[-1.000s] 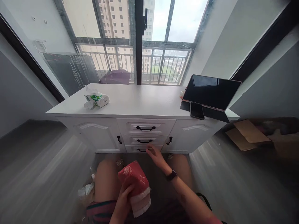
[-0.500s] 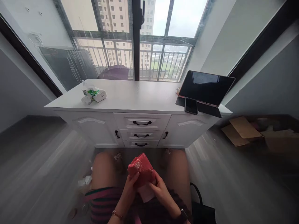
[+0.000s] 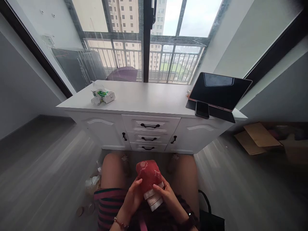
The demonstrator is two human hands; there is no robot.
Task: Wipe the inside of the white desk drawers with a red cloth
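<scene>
A folded pair of red patterned socks [image 3: 149,175], with pale ribbed bands at the lower end, is held between both hands above my lap. My left hand [image 3: 134,194] grips the left side, its thumb lying on the red knit. At the lower right, my right hand [image 3: 167,194] pinches the pale band, thumb on top and fingers behind. The fingers under the fabric are partly hidden.
Ahead stands a white cabinet [image 3: 149,107] bearing a tissue pack [image 3: 107,96], a tablet [image 3: 221,91] and a phone [image 3: 202,110]. An open cardboard box [image 3: 262,138] lies at right. A black bag [image 3: 211,221] sits by my right leg, crumpled plastic [image 3: 93,181] by my left.
The socks have been turned and flattened, so more of the pale bands shows below. Both hands have shifted slightly right in the picture, along with the whole view.
</scene>
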